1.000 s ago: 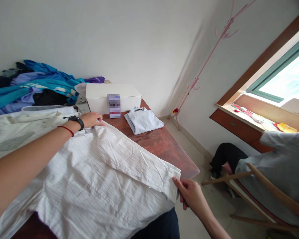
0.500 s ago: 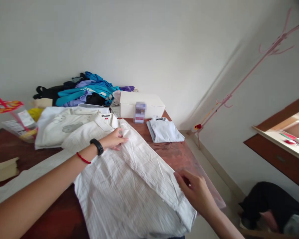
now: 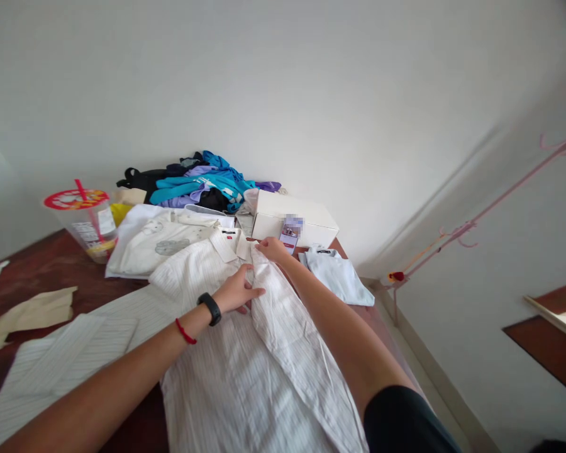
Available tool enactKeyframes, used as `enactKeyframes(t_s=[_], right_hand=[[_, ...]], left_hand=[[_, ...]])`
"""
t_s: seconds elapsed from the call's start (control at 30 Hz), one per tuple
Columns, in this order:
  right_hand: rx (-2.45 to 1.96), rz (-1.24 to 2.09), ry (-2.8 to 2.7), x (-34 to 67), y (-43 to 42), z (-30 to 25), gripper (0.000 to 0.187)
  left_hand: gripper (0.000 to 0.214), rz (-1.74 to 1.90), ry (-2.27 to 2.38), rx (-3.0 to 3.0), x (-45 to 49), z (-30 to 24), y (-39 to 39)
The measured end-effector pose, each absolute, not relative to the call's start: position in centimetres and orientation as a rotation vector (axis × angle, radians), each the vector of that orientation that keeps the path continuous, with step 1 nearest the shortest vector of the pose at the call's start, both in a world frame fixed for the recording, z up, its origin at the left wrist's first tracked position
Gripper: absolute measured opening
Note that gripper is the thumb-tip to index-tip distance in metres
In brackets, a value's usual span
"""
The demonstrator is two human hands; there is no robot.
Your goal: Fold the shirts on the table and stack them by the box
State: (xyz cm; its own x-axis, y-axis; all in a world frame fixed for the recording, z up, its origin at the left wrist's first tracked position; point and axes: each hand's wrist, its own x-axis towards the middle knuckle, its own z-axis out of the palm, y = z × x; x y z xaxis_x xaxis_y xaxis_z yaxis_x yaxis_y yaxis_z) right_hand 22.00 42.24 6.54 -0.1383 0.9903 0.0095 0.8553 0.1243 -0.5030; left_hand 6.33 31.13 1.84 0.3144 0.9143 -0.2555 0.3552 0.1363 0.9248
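Observation:
A white striped collared shirt [image 3: 207,377] lies spread over the table, its collar at the far end and one sleeve folded in along its right side. My left hand [image 3: 236,292] rests on the shirt below the collar, thumb stretched out and fingers apart at the folded sleeve's inner edge. Just beyond it, my right hand [image 3: 272,250] is closed on the shirt at the top of that sleeve, fingertips pinched together. The other sleeve reaches out to the left, beneath my left forearm.
Behind the shirt are folded white clothes [image 3: 170,245], a heap of blue and black clothes [image 3: 202,182] and a white box [image 3: 306,217] with a phone [image 3: 290,234] against it. A folded light-blue garment [image 3: 339,277] lies right; a plastic cup [image 3: 87,223] stands left.
My right hand has moved from the lower sleeve up to the shirt's shoulder and pinches it there. My left hand stays near the sleeve's inner edge. The view has shifted left.

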Motion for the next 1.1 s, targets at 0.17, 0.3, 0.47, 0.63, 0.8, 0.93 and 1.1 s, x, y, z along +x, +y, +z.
enactKeyframes(t_s=[0.17, 0.3, 0.47, 0.63, 0.8, 0.93, 1.1], right_hand=[[-1.897, 0.585, -2.037, 20.0, 46.2, 4.4, 0.031], [-1.949, 0.567, -1.988, 19.6, 47.2, 3.6, 0.033], [-1.919, 0.488, -1.974, 19.6, 46.1, 2.6, 0.033], [-1.813, 0.392, -2.03, 19.3, 44.3, 1.6, 0.024], [-1.749, 0.336, -2.034, 18.7, 43.6, 2.7, 0.026], [-1.647, 0.265, -2.005, 19.7, 40.8, 5.2, 0.031], [-1.391, 0.18, -1.988, 24.9, 30.5, 6.0, 0.027]], left_hand=[[0.079, 0.648, 1.198, 1.343, 6.1, 1.2, 31.2], [0.08, 0.646, 1.188, 1.365, 5.9, 0.8, 31.2], [0.081, 0.623, 1.209, 1.381, 5.7, 1.4, 31.0], [0.081, 0.443, 1.247, 1.589, 5.6, 2.9, 30.0], [0.046, 0.275, 1.402, 1.999, 5.6, 3.3, 29.1], [0.04, 0.289, 1.567, 2.168, 5.4, 3.8, 28.9], [0.037, 0.494, 1.324, 2.483, 6.4, 4.9, 30.3]])
